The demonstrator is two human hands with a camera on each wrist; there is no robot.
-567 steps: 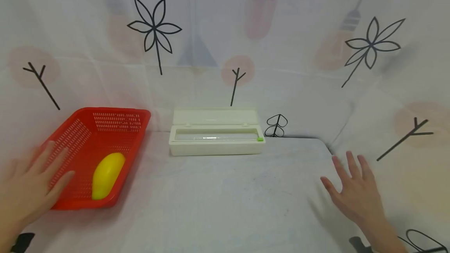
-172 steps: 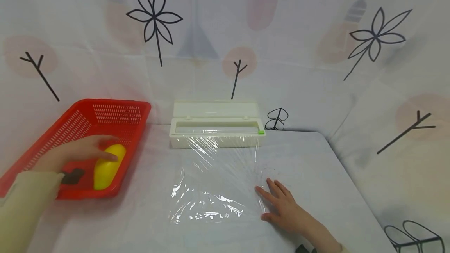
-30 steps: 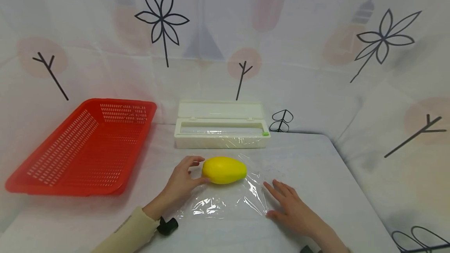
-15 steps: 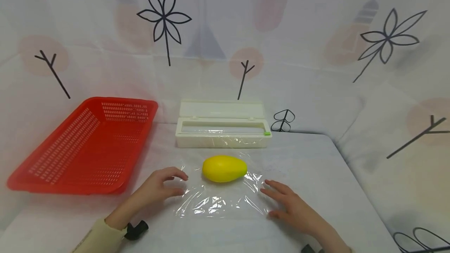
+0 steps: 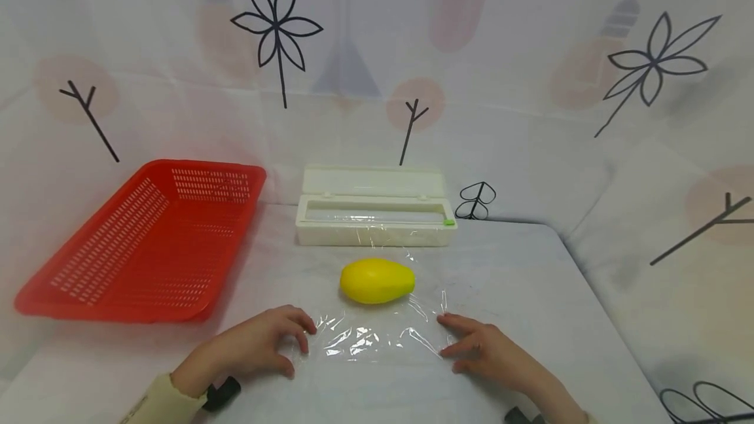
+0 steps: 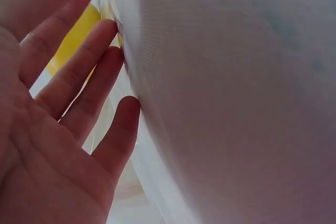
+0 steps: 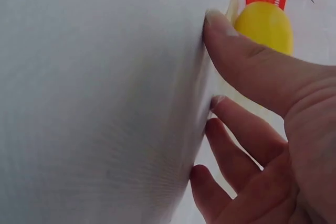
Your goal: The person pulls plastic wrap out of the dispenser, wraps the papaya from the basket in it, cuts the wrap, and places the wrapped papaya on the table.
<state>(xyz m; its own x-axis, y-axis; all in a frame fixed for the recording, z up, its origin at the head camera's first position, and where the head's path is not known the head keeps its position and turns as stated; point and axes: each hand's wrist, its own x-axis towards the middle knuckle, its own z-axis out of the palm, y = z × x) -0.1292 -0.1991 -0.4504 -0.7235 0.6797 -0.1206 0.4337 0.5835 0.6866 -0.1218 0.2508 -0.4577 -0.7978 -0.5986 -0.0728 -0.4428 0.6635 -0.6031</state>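
A yellow mango-shaped fruit (image 5: 377,281) lies on its side on a sheet of cling film (image 5: 365,342) spread over the table. The film runs from a white cling film dispenser (image 5: 377,235) whose lid stands up. My left hand (image 5: 259,342) is at the sheet's near left corner, its loosely bent fingertips at the film's edge. At the right edge is my right hand (image 5: 491,349), fingertips down on the film or table. Both wrist views show the fruit (image 6: 73,40) (image 7: 265,24) beyond the fingers. Neither hand touches it.
A red perforated basket (image 5: 147,254) stands at the left with nothing seen in it. A small green slider (image 5: 449,222) sits at the dispenser's right end. A patterned cloth (image 5: 518,149) hangs behind the table (image 5: 518,286).
Earlier, film was drawn out and the fruit left the basket. Since a second ago my left hand has released the fruit and moved left and nearer; my right hand's fingers have shifted slightly.
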